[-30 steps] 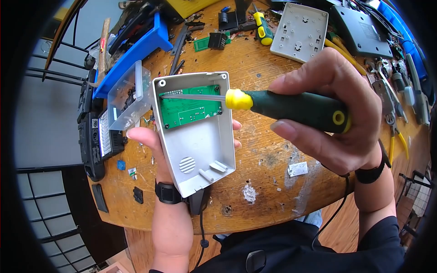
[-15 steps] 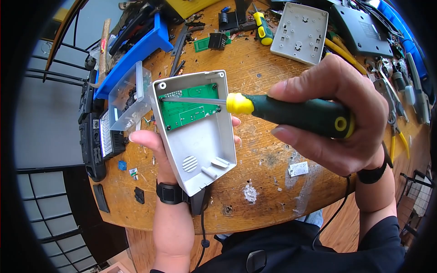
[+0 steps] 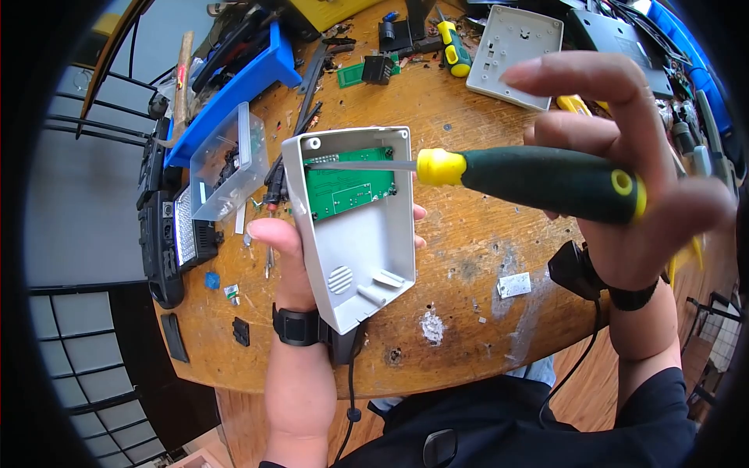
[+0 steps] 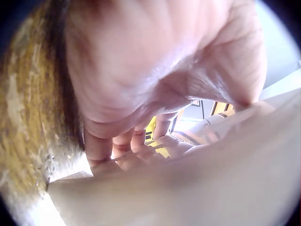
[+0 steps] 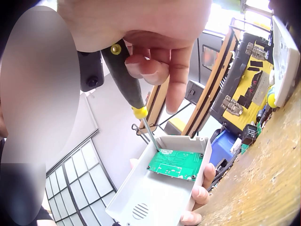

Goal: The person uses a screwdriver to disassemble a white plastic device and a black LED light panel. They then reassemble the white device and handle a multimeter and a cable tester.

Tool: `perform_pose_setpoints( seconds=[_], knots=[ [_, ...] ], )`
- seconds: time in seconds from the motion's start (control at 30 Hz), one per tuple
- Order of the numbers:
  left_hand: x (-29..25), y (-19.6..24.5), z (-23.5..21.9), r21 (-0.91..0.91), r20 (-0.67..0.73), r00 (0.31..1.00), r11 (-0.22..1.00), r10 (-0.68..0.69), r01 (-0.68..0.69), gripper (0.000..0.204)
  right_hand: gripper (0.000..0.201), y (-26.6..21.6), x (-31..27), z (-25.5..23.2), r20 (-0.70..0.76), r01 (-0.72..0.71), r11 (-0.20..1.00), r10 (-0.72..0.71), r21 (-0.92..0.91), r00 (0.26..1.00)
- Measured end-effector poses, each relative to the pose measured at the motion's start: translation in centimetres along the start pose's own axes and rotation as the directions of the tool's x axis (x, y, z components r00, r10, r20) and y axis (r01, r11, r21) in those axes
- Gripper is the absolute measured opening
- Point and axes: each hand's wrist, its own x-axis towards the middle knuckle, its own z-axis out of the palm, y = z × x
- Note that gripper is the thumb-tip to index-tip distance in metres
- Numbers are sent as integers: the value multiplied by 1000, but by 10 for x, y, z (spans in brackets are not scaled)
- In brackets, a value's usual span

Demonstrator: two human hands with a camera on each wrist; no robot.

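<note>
An off-white plastic case [image 3: 359, 257] with a green circuit board [image 3: 351, 187] rests in the left hand [image 3: 292, 269], its thumb at one side and fingertips round the other. In the left wrist view the case [image 4: 188, 188] fills the bottom, below the palm [image 4: 155, 61]. The shaft of a green-and-yellow screwdriver [image 3: 538, 179] reaches the board's upper-left corner screw. Behind the handle, the right hand [image 3: 651, 156] has thumb and index finger spread away from it. The right wrist view shows the handle [image 5: 124, 80] beside the palm [image 5: 146, 23] and loosely bent fingers.
A clear plastic box [image 3: 226, 175] and a blue bin [image 3: 234, 101] stand left of the case. A second screwdriver [image 3: 455, 51] and an off-white cover [image 3: 515, 58] lie at the back. Small scraps dot the wooden table [image 3: 460, 335].
The right thumb and index finger have come off the screwdriver handle and spread apart. Case and screwdriver have shifted a little to the right in the head view, the tip still at the same corner.
</note>
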Motion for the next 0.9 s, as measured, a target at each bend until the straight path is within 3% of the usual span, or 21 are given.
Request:
perform_pose_setpoints(
  seconds=[0.03,0.07,0.13,0.27,0.33,0.37,0.43,0.57,0.67,0.73,0.8,0.87,0.9],
  knots=[
    [0,-1,2,-41,-16,1000,999,-14,14,131,117,2,1,10,-145,6,1000,-8,-14,989],
    [0,-1,3,-82,-32,999,996,-27,25,131,99,10,3,-4,36,96,981,-91,-172,995],
    [-1,0,2,-65,-25,999,997,-41,39,130,72,11,4,-9,58,237,911,-231,-338,971],
    [1,0,0,9,-21,997,997,-75,75,130,51,6,5,-16,120,237,922,-209,-308,970],
    [2,0,-4,48,15,997,996,-79,78,127,43,11,6,-16,67,296,917,-288,-269,955],
    [2,0,-5,88,48,995,993,-82,78,125,43,14,7,-15,66,295,917,-288,-269,955],
    [2,0,-3,43,19,996,996,-82,81,126,40,18,10,-9,68,445,862,-443,-242,894],
    [3,2,7,-9,-36,998,998,-58,58,127,43,22,15,-7,100,516,831,-507,-207,856],
    [3,0,4,-71,5,999,996,-53,54,127,46,25,16,0,121,563,805,-550,-186,826],
    [2,2,1,-31,5,998,998,-62,63,127,50,30,13,13,-57,551,834,-551,-11,833],
    [2,2,1,11,4,997,997,-75,75,126,51,25,11,9,-52,535,845,-535,-18,843],
    [2,2,4,6,-51,997,998,-58,59,126,51,20,13,1,115,544,834,-535,-85,837],
    [2,1,4,8,-50,997,998,-61,61,126,50,35,11,15,-20,568,823,-568,15,823]
  ],
)
